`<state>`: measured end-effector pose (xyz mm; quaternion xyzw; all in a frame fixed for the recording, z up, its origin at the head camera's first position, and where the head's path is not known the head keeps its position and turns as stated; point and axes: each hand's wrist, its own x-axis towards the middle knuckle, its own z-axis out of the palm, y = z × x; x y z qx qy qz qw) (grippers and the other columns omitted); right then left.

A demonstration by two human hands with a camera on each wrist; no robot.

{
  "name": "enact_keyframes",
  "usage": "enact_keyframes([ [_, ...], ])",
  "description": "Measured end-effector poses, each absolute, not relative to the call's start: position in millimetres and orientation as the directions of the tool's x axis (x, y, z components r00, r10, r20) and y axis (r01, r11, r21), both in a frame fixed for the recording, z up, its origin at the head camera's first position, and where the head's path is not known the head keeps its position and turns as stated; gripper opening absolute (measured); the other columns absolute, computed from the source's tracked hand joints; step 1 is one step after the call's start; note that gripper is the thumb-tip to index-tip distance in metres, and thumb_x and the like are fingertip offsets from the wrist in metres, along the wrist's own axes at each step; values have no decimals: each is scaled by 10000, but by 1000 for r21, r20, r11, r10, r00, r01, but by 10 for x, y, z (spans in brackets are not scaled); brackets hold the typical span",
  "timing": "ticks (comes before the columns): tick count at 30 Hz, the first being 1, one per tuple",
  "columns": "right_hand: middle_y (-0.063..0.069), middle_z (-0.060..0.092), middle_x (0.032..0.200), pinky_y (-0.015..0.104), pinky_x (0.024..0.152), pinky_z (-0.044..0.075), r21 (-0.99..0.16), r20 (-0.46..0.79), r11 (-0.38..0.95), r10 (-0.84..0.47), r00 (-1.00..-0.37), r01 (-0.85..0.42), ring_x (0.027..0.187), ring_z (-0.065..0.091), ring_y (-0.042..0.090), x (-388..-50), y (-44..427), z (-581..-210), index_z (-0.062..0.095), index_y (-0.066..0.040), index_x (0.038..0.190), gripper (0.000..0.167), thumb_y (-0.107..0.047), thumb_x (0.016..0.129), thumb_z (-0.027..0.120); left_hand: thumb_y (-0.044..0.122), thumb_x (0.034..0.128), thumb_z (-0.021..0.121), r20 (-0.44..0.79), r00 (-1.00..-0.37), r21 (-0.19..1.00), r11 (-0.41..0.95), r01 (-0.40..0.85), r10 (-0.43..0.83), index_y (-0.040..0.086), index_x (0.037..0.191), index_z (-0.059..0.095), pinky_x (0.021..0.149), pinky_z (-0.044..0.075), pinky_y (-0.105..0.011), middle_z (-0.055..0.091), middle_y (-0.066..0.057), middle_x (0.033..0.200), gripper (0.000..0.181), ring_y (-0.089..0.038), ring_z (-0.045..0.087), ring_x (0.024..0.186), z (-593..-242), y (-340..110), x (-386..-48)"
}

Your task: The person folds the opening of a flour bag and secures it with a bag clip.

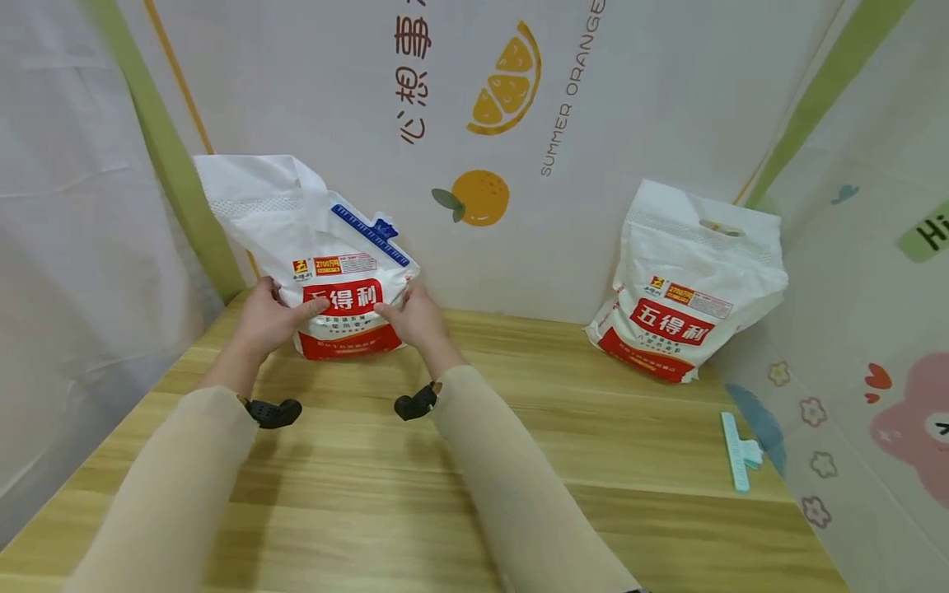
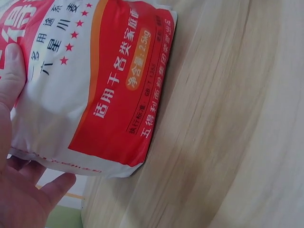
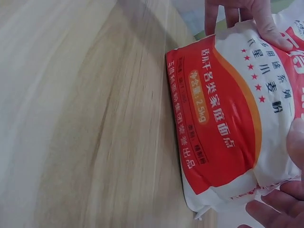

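Against the back curtain at the left stands a white and red flour bag (image 1: 348, 344), its printed front facing me and its folded top leaning left. A blue bag clip (image 1: 371, 235) sits across the bag's upper right edge. My left hand (image 1: 267, 321) grips the bag's left side, thumb on the printed front and fingers behind the edge. On the opposite side my right hand (image 1: 421, 319) holds it the same way, its thumb (image 3: 297, 142) on the front. The bag's lower edge is at the wooden table; its back is hidden.
A second flour bag (image 1: 685, 284) with a handle slot stands at the back right. Near the table's right edge lies a teal bag clip (image 1: 736, 453). White printed curtains (image 1: 534, 263) border the wooden table (image 1: 593, 428) at the back and sides.
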<state>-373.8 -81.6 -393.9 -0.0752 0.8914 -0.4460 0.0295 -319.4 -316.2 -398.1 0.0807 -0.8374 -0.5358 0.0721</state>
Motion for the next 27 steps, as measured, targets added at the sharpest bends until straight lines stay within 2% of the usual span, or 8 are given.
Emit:
enact_keyframes([
  [11,137,682,1426,469,1084,591,-821,-13,567,-128,-992,-62,1298,680,282,-3767,-819,-3960,514,-73,1484,591,-452,1073,704,496,1001,788,38,-966,920,386,-67,-258,23,1700,182,1231,430,-681,418,-279,1694,1038,-482,479,1526,-3993,-3081,-3259],
  [17,164,654,1470,492,1127,566,-833,-26,552,-126,-992,-48,1351,652,311,-3762,-814,-3971,498,-62,1514,620,-443,1073,708,456,1042,743,54,-966,917,395,-53,-254,3,1697,179,1238,419,-684,406,-298,1693,976,-500,465,1539,-4002,-3087,-3290],
  [27,182,623,1520,511,1169,532,-844,-18,533,-156,-988,-68,1410,614,333,-3830,-751,-4023,490,-33,1543,630,-429,1091,682,457,1039,746,54,-962,927,370,-51,-268,43,1708,163,1240,406,-698,384,-274,1717,979,-493,446,1560,-4003,-3023,-3306],
])
